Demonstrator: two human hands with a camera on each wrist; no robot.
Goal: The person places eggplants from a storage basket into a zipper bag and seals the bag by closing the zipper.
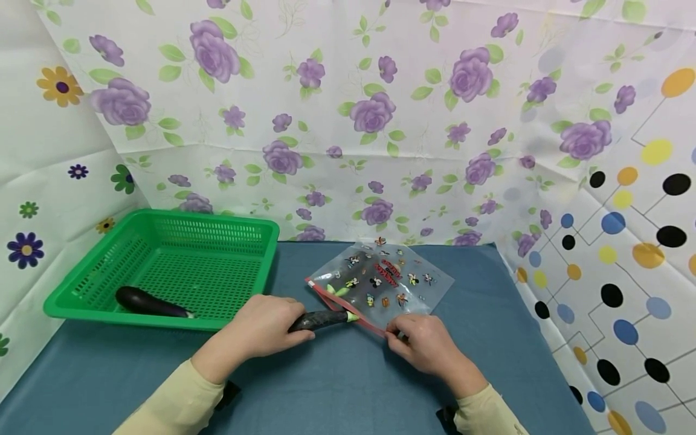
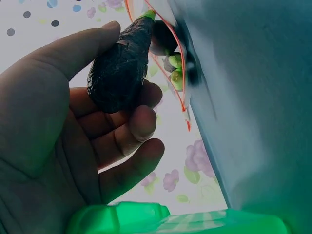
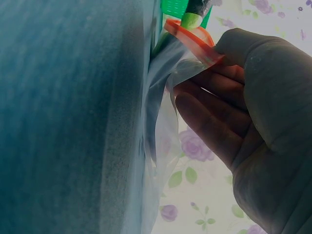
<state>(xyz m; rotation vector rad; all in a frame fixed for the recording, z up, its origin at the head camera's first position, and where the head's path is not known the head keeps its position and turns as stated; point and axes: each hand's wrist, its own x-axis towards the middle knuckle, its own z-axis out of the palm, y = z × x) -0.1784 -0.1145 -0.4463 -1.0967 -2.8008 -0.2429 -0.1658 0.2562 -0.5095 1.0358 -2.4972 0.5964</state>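
My left hand grips a dark, wrinkled eggplant, thumb on one side and fingers on the other. Its green stem end lies at the red-edged mouth of a clear zip bag printed with cartoon figures. At the near corner of that mouth, my right hand pinches the red edge between thumb and fingers. Dark vegetables with green stem ends are inside the bag in the left wrist view. The right wrist view shows the red rim held apart beside the eggplant's green tip.
A green perforated basket stands on the left of the blue cloth-covered table. Another eggplant lies in its near side. Flower-patterned sheeting rises behind the table, with dotted sheeting on the right.
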